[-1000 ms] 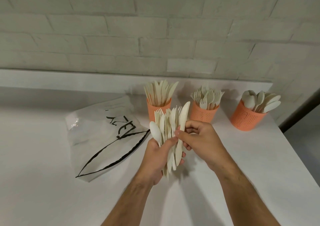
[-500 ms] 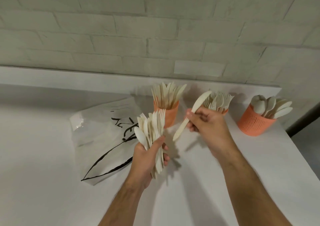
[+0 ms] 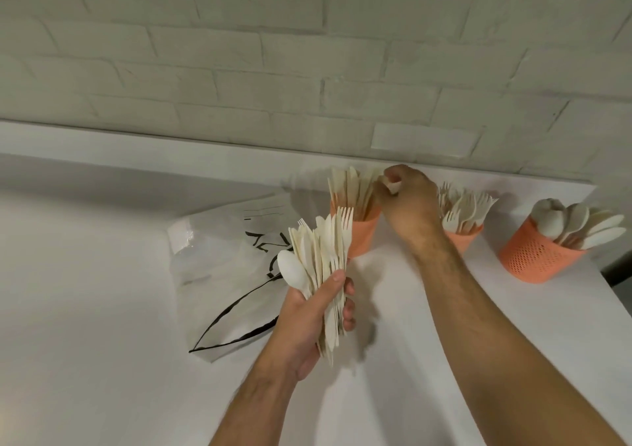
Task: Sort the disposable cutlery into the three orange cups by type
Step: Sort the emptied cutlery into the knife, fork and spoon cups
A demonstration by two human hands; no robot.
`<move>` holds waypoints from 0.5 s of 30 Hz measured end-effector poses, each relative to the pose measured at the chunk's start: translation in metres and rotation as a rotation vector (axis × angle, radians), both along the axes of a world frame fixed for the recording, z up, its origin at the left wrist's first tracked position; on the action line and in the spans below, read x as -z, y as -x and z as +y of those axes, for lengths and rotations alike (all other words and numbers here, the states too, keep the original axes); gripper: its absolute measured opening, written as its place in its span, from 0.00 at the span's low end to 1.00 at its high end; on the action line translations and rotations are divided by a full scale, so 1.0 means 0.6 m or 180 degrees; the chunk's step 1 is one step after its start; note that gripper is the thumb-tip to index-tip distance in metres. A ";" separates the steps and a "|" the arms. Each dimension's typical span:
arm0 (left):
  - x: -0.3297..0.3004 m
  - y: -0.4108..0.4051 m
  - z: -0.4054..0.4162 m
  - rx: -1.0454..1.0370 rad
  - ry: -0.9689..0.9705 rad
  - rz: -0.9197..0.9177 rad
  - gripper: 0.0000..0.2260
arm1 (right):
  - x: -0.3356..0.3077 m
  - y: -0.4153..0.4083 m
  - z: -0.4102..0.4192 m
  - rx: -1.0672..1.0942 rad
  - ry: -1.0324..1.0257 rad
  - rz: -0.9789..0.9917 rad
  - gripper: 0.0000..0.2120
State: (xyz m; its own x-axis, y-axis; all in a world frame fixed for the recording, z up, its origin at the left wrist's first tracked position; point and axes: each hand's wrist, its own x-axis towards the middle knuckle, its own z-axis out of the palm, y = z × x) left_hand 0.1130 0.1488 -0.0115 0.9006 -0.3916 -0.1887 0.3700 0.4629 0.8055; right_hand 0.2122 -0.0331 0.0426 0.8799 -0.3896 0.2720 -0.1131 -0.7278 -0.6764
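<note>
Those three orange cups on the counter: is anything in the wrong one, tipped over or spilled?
Nothing stands out. The knife cup, fork cup and spoon cup all stand upright, each showing one type as far as visible. The right hand is at the knife cup; the left hand grips the unsorted cutlery bundle.

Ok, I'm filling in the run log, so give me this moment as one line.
left hand: holds mixed cutlery bundle | right hand: fingers curled at knife cup | fork cup, spoon cup: partly filled
</note>
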 end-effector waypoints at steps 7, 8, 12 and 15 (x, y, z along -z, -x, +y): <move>-0.001 0.002 -0.016 -0.0214 -0.0090 0.0069 0.13 | -0.026 0.163 0.047 -0.1126 -0.0759 0.0393 0.06; -0.004 0.004 -0.019 -0.0178 -0.0098 0.0028 0.11 | -0.024 0.171 0.051 -0.1195 -0.0760 0.0503 0.05; -0.007 0.010 -0.029 -0.0122 -0.0293 -0.0151 0.10 | -0.025 0.183 0.044 -0.1141 -0.0924 0.0662 0.02; -0.007 0.013 -0.034 -0.0096 -0.0468 -0.0255 0.09 | -0.027 0.189 0.038 -0.1186 -0.1037 0.0922 0.03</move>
